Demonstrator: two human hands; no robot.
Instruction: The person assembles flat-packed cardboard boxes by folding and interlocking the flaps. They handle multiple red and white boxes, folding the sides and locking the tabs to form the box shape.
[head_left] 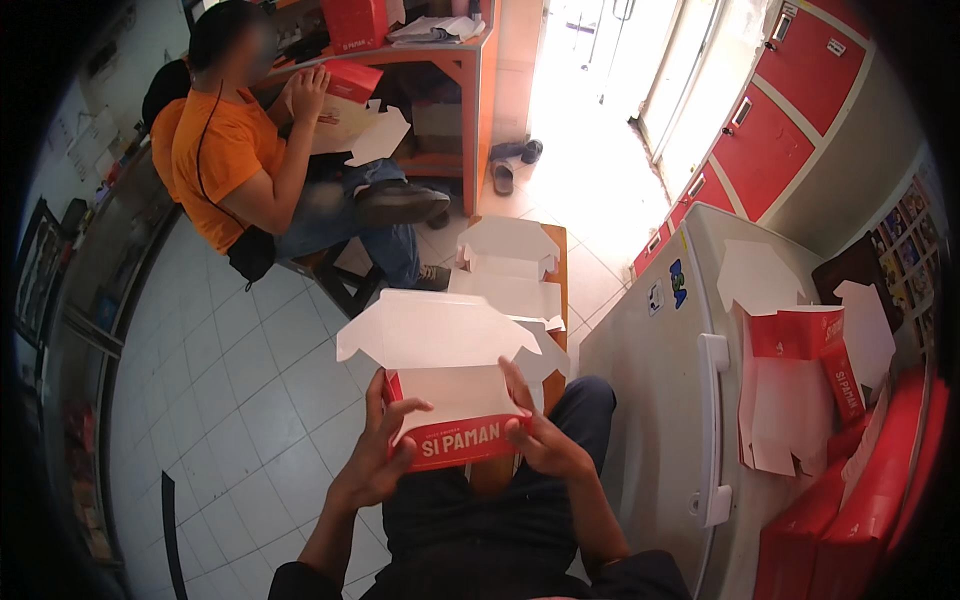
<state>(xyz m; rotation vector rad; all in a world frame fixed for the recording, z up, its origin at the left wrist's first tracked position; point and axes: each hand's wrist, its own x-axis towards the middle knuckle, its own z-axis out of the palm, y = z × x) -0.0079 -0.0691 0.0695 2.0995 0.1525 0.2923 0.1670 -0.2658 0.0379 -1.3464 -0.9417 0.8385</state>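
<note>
Above my lap I hold a red cardboard box (455,440) with a white inside, its wide lid flap standing raised at the far side. My left hand (380,440) grips the box's left end, thumb at the front wall and fingers along the side and rim. My right hand (545,440) closes round the right end, one finger reaching up along the side. The front and side walls stand up, and the inside shows nothing in it. Just beyond, unfolded white box blanks (505,260) lie on a wooden bench (558,240).
At the far left a seated person in an orange shirt (220,150) handles another red box (352,80). To my right stands a fridge (650,360), with partly folded boxes (790,400) and red flat packs (850,510) beside it. Red lockers (770,140) rise behind; shoes (503,178) lie near the doorway.
</note>
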